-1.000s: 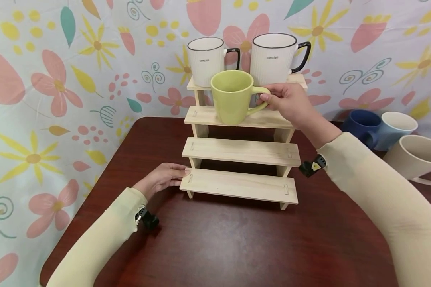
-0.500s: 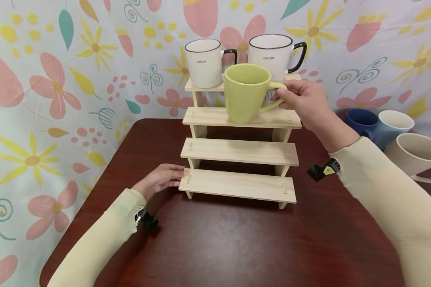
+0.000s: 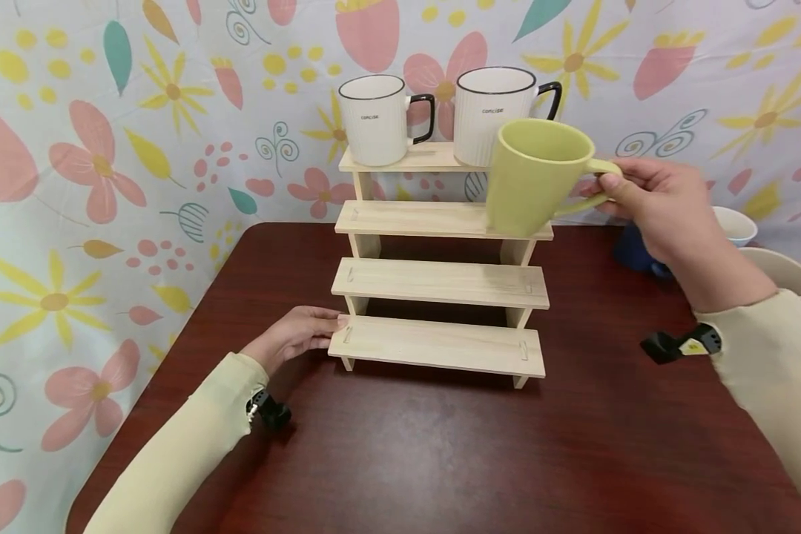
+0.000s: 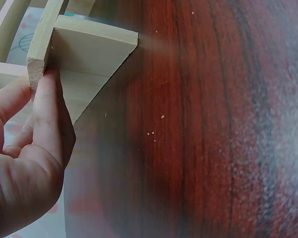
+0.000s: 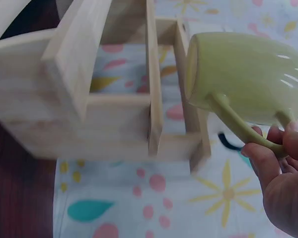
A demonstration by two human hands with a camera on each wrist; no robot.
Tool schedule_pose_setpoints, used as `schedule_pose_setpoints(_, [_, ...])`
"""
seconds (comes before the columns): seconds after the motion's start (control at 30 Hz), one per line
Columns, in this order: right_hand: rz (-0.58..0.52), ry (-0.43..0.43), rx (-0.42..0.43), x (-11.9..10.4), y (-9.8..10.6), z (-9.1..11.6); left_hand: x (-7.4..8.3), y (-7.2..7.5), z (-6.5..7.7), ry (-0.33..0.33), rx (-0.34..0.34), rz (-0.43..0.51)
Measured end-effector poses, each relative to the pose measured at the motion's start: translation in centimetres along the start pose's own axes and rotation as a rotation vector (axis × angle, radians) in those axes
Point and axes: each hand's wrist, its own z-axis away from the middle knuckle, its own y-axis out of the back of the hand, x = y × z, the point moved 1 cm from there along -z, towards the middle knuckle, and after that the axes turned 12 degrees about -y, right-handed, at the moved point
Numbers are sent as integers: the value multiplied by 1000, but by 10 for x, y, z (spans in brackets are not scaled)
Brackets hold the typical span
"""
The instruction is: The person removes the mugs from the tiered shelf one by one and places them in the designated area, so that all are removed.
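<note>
A yellow-green mug (image 3: 534,178) hangs tilted in the air before the right end of a stepped wooden rack (image 3: 440,285). My right hand (image 3: 667,211) pinches the mug's handle between thumb and fingers, as the right wrist view also shows. My left hand (image 3: 297,337) grips the left end of the rack's lowest shelf. In the left wrist view, thumb and fingers of the left hand (image 4: 35,148) pinch the shelf edge (image 4: 37,64) from both sides. On the top shelf stand two white ribbed mugs with black rims, a left one (image 3: 376,122) and a right one (image 3: 483,111), partly covered by the green mug.
At the right of the dark red table (image 3: 400,460), behind my right arm, stand a dark blue mug (image 3: 630,248), a light blue mug (image 3: 734,225) and a beige mug (image 3: 784,271), all partly hidden. A flowered cloth (image 3: 107,148) hangs behind and to the left.
My right hand has carried the green mug rightward, from before the rack's middle to its right end, and the mug now tilts more. The left hand keeps its grip on the lowest shelf.
</note>
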Motion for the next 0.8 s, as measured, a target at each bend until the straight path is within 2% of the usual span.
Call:
schedule_pose_setpoints(0.3, [23,7,144,16,49,31,2,-1,2,3,-6,-9])
schedule_pose_setpoints(0.43, [-57,80,164,28,70,46,2,-1,1,-5,-17,-4])
schedule_pose_setpoints(0.5, [-42,97,200,32,78,52,2,-2,0,-9,-18,-5])
schedule_pose_setpoints(0.6, [-21,101,270,40,88,60,1,-1,0,-6,-13,-14])
schedule_pose_setpoints(0.67, [38,82,341,47,93,66,1,-1,0,1,-9,-24])
schedule_pose_setpoints(0.8, [4,62,472,66,97,74,0,0,1,12,3,-34])
